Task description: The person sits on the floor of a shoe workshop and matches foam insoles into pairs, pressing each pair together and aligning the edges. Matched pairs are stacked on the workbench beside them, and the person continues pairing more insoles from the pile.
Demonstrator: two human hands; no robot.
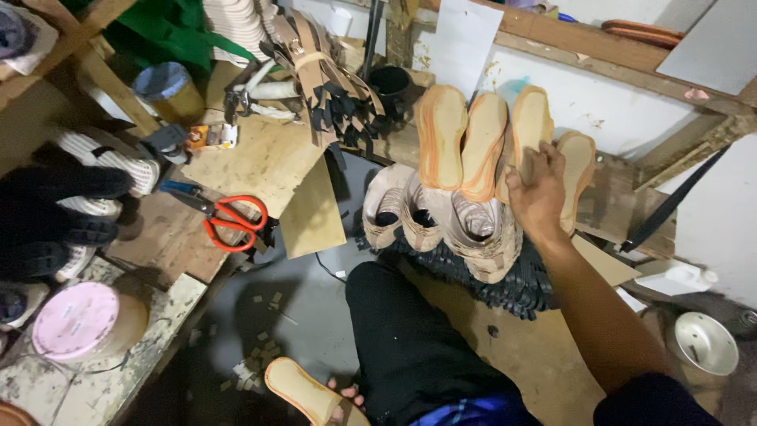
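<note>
The right hand (538,193) reaches up to a row of flat tan insoles (441,134) that lean upright against the white wall (607,102) at the back of the floor space, and its fingers are curled around the edge of the third insole (533,118) in the row, thumb on the near face. The left hand is out of sight, so I cannot tell what it is doing.

The soles look thin and light, likely a stiff board or foam with orange-stained edges; I judge one would flex a little but hold its shape. The faces look dry and matte, not slippery, and nothing about them seems fragile. Pinching one along its long side near the middle, as the hand does now, seems the surest hold, since they overlap and the neighbours could tip if the base is dragged.

Just below the row sit woven strap uppers (426,213) stacked on dark soles (512,284). On the wooden counter (260,158) to the left lie red-handled scissors (229,221) near its front edge, a bundle of straps (323,79) toward the back, and a pink-lidded tub (79,319) at the near left corner.
</note>
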